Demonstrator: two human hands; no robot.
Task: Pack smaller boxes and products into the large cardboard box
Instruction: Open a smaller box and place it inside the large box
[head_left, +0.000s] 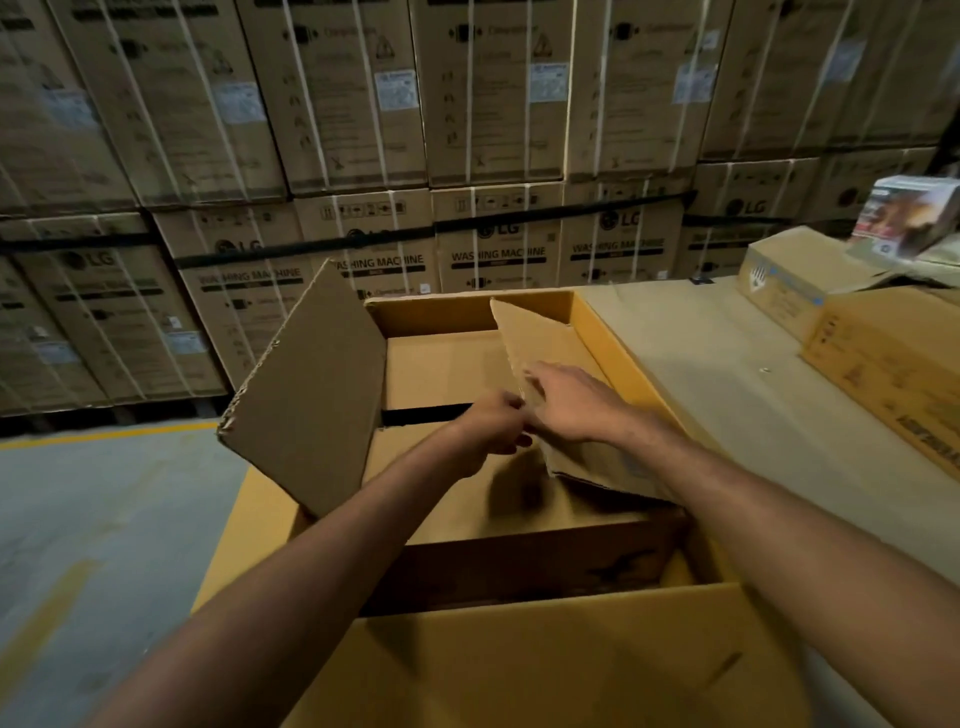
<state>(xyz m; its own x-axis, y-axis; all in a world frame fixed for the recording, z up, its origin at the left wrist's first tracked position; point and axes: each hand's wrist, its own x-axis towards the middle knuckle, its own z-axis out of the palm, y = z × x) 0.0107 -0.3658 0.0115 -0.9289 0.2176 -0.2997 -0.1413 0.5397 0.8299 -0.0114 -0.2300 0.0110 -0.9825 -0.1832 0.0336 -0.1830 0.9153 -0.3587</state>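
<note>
Curled left hand (493, 427) grips tilted small box (540, 338); right hand (569, 405) lies flat atop.

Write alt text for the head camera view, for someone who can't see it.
Two hands hold a tilted smaller cardboard box inside an open large cardboard box: the left hand grips its edge, the right hand rests on it. Stacked LG washing machine cartons fill the background.
</note>
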